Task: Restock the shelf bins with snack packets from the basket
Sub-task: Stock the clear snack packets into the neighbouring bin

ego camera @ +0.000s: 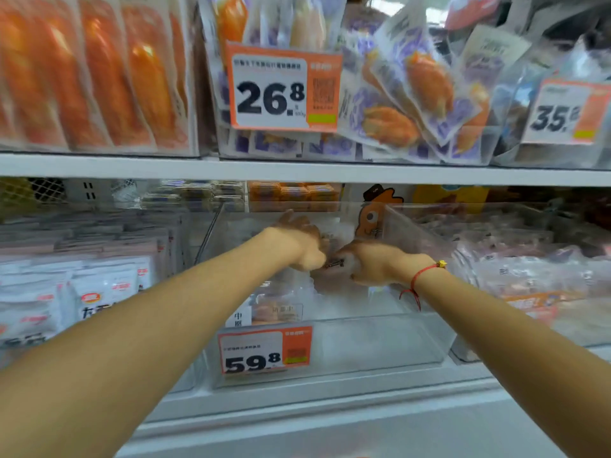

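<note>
Both my hands reach into a clear plastic shelf bin point(413, 345) on the lower shelf, tagged 59.8. My left hand point(302, 241) and my right hand point(370, 262) meet in the middle of the bin and hold a clear snack packet point(334, 262) between them, fingers curled on its edges. The packet is blurred and mostly hidden by the hands. A few packets point(281, 310) lie at the bin's front left. The basket is out of view.
A bin of white packets point(82, 292) stands to the left, a bin of pale packets point(529, 276) to the right. The upper shelf point(297, 171) carries bins of orange and purple packets with price tags 26.8 and 35. The shelf lip runs just above my hands.
</note>
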`<state>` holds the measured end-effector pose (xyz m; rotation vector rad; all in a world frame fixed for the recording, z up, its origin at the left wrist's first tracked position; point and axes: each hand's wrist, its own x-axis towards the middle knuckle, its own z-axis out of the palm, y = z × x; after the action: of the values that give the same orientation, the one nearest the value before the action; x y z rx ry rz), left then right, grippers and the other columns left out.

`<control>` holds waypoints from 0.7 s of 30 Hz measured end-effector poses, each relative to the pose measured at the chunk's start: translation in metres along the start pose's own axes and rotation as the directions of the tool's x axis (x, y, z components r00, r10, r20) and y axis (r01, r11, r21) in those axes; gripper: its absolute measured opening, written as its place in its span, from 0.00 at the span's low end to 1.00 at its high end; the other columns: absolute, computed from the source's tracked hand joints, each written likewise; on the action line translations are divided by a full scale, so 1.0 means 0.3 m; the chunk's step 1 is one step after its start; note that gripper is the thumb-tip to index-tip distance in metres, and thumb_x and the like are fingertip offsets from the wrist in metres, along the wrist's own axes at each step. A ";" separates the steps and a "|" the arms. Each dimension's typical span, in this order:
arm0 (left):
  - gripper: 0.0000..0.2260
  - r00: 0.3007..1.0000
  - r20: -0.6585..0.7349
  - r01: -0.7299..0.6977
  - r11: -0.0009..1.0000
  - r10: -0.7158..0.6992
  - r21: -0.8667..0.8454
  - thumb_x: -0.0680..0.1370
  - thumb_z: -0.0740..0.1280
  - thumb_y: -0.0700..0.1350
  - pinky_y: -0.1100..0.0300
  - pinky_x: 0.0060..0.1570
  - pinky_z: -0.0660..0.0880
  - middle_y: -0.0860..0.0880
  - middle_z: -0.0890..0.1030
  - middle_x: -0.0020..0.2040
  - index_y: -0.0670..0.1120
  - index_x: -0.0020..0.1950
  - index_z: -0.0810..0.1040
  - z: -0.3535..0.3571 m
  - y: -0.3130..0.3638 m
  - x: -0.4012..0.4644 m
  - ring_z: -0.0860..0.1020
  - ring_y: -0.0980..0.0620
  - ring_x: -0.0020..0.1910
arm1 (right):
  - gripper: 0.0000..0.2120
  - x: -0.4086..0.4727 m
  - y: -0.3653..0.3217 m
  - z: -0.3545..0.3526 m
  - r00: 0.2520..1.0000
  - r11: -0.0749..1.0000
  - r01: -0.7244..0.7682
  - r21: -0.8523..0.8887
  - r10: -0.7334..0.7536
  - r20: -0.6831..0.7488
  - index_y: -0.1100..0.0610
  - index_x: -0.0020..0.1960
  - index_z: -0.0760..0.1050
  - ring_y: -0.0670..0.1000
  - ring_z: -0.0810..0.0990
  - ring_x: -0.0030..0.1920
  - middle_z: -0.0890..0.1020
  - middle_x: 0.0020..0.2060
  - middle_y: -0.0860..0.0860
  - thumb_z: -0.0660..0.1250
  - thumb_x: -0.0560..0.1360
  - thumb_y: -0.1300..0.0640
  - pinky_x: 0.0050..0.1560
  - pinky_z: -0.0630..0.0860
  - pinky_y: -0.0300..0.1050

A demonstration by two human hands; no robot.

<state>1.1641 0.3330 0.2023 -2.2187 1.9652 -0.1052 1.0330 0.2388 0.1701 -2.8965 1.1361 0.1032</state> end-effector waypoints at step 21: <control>0.08 0.918 -0.137 0.162 0.669 -0.371 -0.725 0.78 0.62 0.53 0.56 0.49 0.76 0.62 0.79 0.52 0.62 0.55 0.76 0.377 0.058 -0.890 0.79 0.55 0.51 | 0.10 -0.657 -0.426 0.211 0.974 0.902 0.205 0.380 -0.227 0.016 0.52 0.54 0.80 0.47 0.79 0.40 0.80 0.41 0.48 0.67 0.74 0.58 0.50 0.75 0.42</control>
<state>1.1325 0.6047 0.1050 -3.1395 2.0103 0.4029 0.9725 0.4694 0.1215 -2.6283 0.7201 -0.0319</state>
